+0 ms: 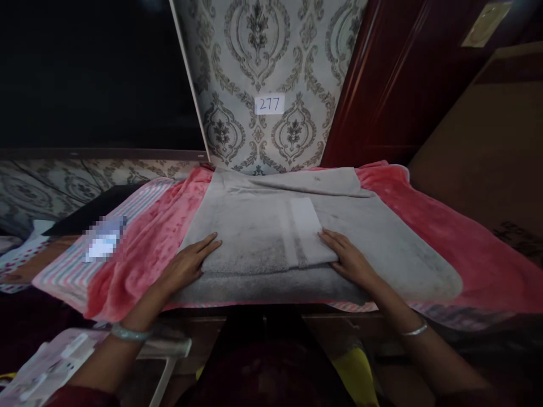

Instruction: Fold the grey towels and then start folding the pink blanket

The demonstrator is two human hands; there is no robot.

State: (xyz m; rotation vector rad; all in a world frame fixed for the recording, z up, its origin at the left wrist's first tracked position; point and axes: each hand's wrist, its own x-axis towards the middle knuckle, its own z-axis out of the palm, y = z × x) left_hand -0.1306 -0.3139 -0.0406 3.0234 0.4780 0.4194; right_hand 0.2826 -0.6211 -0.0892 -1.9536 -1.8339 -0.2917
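A grey towel [241, 226] lies partly folded over itself, with its fold running along the near side. Pale bands cross the folded part, and a white rectangular patch [306, 216] shows on it; I cannot tell whether this is paper or part of the cloth. My left hand [186, 265] rests on the towel's left side, fingers stretched out. On the right, my right hand [350, 259] lies with extended fingers at the edge of the folded layer, close to the white patch. Under the towel spreads a pink blanket [428, 237].
A striped cloth [68, 277] covers the table's left end, with a blurred item [104, 240] on it. Behind stand a dark screen [93, 73] and a patterned wall with a "277" label [269, 104]. A large cardboard box [487, 147] borders the right.
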